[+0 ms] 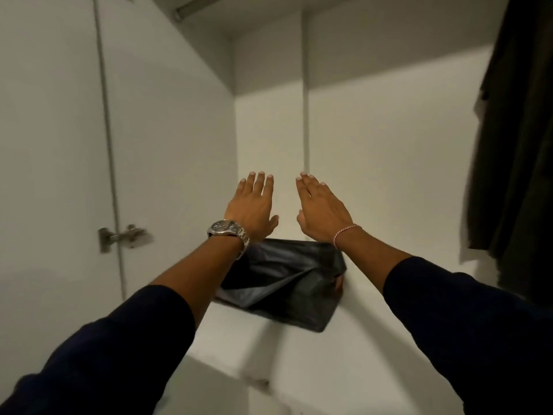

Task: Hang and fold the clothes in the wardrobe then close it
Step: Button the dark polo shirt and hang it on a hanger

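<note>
Both hands reach into the white wardrobe [167, 121] above a shelf [374, 319]. The left hand [250, 209], a watch [229, 233] on its wrist, and the right hand [324, 209], a thread bracelet [345, 233] on its wrist, are flat with straight fingers, palms down, holding nothing. A folded black garment [287, 283] lies on the shelf near its left end, below the wrists and behind the shelf's front edge. Dark clothes [514, 139] hang at the right. A hinge [122, 236] sits on the left door.
</note>
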